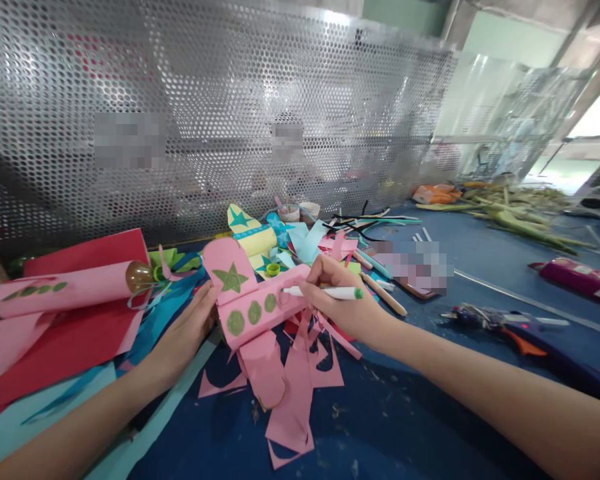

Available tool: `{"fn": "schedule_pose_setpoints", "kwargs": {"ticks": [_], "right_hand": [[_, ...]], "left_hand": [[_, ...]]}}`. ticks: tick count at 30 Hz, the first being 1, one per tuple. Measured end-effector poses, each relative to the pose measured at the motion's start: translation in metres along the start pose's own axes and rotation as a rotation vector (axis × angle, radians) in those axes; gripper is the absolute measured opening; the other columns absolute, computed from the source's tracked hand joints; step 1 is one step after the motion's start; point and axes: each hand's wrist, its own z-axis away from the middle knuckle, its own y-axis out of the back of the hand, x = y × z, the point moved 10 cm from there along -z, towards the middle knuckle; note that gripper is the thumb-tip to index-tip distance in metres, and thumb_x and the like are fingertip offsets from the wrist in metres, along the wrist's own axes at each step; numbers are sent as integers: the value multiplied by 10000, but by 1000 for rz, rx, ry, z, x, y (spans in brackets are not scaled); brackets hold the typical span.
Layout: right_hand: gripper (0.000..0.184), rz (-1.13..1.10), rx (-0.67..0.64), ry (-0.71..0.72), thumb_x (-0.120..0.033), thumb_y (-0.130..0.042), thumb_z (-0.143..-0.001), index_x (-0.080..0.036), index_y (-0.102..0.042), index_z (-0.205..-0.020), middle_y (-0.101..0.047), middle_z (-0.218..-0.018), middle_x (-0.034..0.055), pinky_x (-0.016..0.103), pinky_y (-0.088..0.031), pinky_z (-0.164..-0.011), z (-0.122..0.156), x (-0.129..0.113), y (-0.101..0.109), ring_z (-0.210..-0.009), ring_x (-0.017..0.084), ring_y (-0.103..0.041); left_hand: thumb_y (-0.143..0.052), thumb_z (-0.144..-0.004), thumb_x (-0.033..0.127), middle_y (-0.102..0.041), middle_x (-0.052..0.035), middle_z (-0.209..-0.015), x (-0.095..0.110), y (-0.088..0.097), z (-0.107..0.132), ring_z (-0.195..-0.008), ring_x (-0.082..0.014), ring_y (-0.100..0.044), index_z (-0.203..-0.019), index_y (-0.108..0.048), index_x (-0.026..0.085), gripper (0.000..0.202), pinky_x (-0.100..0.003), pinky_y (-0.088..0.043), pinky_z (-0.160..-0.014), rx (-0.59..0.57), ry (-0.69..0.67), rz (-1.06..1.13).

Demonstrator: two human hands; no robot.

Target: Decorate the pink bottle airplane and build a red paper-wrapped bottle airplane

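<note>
In the middle of the head view is a pink paper airplane (pixel 290 305) with a green star on one wing and green dots along its body. My left hand (pixel 193 327) grips its left end, the fingertips partly hidden behind the paper. My right hand (pixel 337 293) is closed round a white marker (pixel 337 292) with a green end. The marker's tip meets the body beside a faint outlined circle, to the right of the filled dots. Pink paper scraps (pixel 293 393) lie under and in front of the airplane.
Left, another pink paper airplane (pixel 87 290) rests on red sheets (pixel 125 250). Behind are a yellow-and-blue paper airplane (pixel 257 241) and wooden sticks (pixel 384 293). Right are a phone (pixel 413 270), a glue gun (pixel 525 340) and a purple tube (pixel 575 277). A perforated metal screen (pixel 220 133) stands behind.
</note>
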Motion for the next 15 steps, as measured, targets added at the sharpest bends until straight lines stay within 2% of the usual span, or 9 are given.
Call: {"fn": "schedule_pose_setpoints", "kwargs": {"ticks": [3,10,15], "right_hand": [[199,-4,-6,-8,-141,-561,-791,-234,-418,-689,-437,-598,-84,249,-312,-500,1,1,0,-528,96,-407],[203,6,-3,-2,-156,-569,-806,-231,-420,-691,-441,-600,-82,245,-318,-505,1,2,0,-534,96,-409],[204,9,-16,-6,-164,-570,-817,-230,-419,-697,-443,-607,-77,245,-307,-507,1,3,-1,-540,98,-401]], "left_hand": [[-414,-883,564,-410,-33,-1512,-5,-1,0,-1402,-268,-325,-1426,-375,250,628,-414,-311,-1144,4,68,103],[-451,-892,522,-383,-43,-1529,-18,5,-1,-1413,-234,-317,-1436,-344,229,628,-396,-251,-1172,51,138,184],[-460,-898,520,-414,-40,-1511,-15,1,1,-1406,-229,-329,-1427,-357,236,609,-373,-266,-1168,16,132,220]]}}
